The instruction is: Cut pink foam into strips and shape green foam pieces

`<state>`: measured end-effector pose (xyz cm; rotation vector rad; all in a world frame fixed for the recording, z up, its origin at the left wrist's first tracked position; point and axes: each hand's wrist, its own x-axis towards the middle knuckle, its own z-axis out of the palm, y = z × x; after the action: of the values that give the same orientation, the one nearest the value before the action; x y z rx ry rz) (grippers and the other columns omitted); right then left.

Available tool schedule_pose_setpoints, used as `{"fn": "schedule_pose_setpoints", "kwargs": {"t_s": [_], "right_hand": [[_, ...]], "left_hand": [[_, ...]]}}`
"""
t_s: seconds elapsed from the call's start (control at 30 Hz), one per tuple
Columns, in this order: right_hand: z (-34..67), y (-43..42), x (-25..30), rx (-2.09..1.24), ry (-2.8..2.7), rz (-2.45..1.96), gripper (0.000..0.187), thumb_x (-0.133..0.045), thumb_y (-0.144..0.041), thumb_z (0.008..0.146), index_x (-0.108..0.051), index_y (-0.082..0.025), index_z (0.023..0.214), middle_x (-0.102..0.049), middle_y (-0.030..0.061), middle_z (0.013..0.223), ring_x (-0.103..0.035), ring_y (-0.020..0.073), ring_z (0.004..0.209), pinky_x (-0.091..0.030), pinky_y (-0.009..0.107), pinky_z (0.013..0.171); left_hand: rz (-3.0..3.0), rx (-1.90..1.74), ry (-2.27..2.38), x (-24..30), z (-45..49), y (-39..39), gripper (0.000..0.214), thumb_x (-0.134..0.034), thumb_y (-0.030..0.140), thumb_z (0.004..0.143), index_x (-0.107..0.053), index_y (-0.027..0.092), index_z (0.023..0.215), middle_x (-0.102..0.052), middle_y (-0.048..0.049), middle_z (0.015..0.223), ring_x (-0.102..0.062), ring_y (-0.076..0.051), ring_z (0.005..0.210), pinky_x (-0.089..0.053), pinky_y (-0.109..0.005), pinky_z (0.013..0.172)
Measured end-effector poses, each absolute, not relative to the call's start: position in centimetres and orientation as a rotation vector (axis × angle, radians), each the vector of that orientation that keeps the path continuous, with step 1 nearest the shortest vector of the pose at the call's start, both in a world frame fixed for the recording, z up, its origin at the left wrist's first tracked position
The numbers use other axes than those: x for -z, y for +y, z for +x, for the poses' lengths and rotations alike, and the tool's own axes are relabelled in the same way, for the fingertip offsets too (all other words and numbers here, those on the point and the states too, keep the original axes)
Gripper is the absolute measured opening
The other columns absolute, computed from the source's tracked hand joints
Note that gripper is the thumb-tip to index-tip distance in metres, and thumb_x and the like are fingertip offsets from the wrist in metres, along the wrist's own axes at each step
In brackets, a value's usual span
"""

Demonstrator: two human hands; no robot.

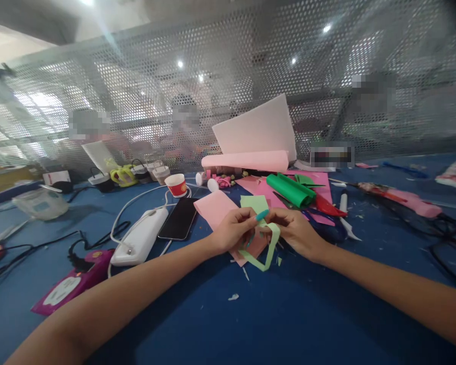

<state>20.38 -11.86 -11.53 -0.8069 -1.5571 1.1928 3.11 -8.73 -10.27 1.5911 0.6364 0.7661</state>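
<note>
- Left hand (231, 230), bare, teal nail on the thumb: fingertips pinched on a narrow light green paper strip (272, 247); exact grip partly hidden by the fingers.
- Right hand (298, 233), bare, just beside the left: fingers curled, tips pinching the same strip.
- Strip, between and below the two hands, bent in an angular loop, in front of a pale pink paper sheet (215, 207).
- Small white scrap (233, 297), irregular, on the blue tabletop (228, 329).
- Magenta packet with white oval label (72, 281), at the left forearm.
- White oblong power strip (141, 238), a white cable attached.
- Black flat smartphone (178, 219), face up, right of the power strip.
- Light green paper piece (254, 203), flat, just beyond the fingers.
- Pink slender handheld tool with cord (414, 201), at right.
- Bright green rolled sheet (289, 189), among pink papers beyond the right hand.
- Red and white paper cup (176, 185), upright, beyond the phone.
- Pale pink rolled sheet (247, 160), lying crosswise beyond the work area.
- White stiff sheet (256, 131), propped up behind that roll.
- Grey perforated panel (235, 76), across the back.
</note>
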Motion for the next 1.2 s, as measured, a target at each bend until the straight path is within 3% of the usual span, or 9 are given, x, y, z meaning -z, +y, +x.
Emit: {"fn": "schedule_pose_setpoints", "kwargs": {"t_s": [0.23, 0.6, 0.73, 0.87, 1.03, 1.2], "right_hand": [[20.56, -11.67, 11.6, -1.275, -1.53, -0.844, 0.032, -0.073, -0.045, 0.065, -0.059, -0.017, 0.071, -0.058, -0.0016, 0.061, -0.055, 0.0114, 0.054, -0.044, 0.023, 0.052], [20.71, -11.87, 11.56, -1.165, -1.687, -0.904, 0.032, -0.065, -0.047, 0.074, -0.057, -0.016, 0.069, -0.056, -0.0017, 0.056, -0.051, 0.0093, 0.046, -0.04, 0.022, 0.045], [20.67, -11.96, 11.44, -1.172, -1.664, -0.909, 0.033, -0.064, -0.047, 0.075, -0.053, -0.017, 0.065, -0.056, -0.0026, 0.055, -0.051, 0.0085, 0.045, -0.039, 0.021, 0.045], [20.62, -11.98, 11.33, -1.162, -1.657, -0.931, 0.035, -0.061, -0.05, 0.077, -0.053, -0.017, 0.067, -0.055, -0.0028, 0.055, -0.049, 0.0081, 0.043, -0.037, 0.02, 0.042], [20.61, -11.87, 11.41, -1.16, -1.657, -0.949, 0.036, -0.056, -0.051, 0.08, -0.051, -0.018, 0.07, -0.054, -0.0032, 0.055, -0.048, 0.0082, 0.043, -0.038, 0.021, 0.042], [20.58, -11.69, 11.72, -1.204, -1.672, -0.904, 0.035, -0.056, -0.051, 0.081, -0.05, -0.018, 0.072, -0.051, -0.0041, 0.055, -0.044, 0.0068, 0.042, -0.034, 0.02, 0.04]], "left_hand": [[1.708, -0.741, 0.698, 10.14, 3.3, -8.91, 0.031, -0.06, 0.042, 0.077, -0.05, 0.015, 0.065, -0.046, 0.0061, 0.047, -0.041, -0.005, 0.037, -0.031, -0.017, 0.037], [1.628, -0.648, 0.701, 10.34, 3.24, -8.59, 0.026, -0.063, 0.035, 0.074, -0.054, 0.013, 0.063, -0.047, 0.0049, 0.047, -0.039, -0.004, 0.037, -0.027, -0.017, 0.036], [1.454, -0.785, 0.596, 10.21, 3.41, -8.97, 0.021, -0.055, 0.036, 0.078, -0.055, 0.014, 0.075, -0.054, 0.0021, 0.054, -0.047, -0.007, 0.041, -0.034, -0.018, 0.039], [1.37, -0.863, 0.395, 9.83, 3.28, -9.17, 0.029, -0.06, 0.038, 0.069, -0.052, 0.015, 0.085, -0.059, -0.0004, 0.068, -0.056, -0.011, 0.051, -0.043, -0.021, 0.047], [1.509, -0.74, 0.449, 10.18, 3.02, -8.86, 0.026, -0.061, 0.03, 0.073, -0.055, 0.015, 0.093, -0.06, 0.0002, 0.067, -0.053, -0.009, 0.046, -0.041, -0.02, 0.044], [1.53, -0.759, 0.548, 10.76, 3.51, -9.0, 0.032, -0.062, 0.042, 0.076, -0.054, 0.015, 0.092, -0.059, 0.0011, 0.064, -0.05, -0.006, 0.042, -0.039, -0.019, 0.041]]}}
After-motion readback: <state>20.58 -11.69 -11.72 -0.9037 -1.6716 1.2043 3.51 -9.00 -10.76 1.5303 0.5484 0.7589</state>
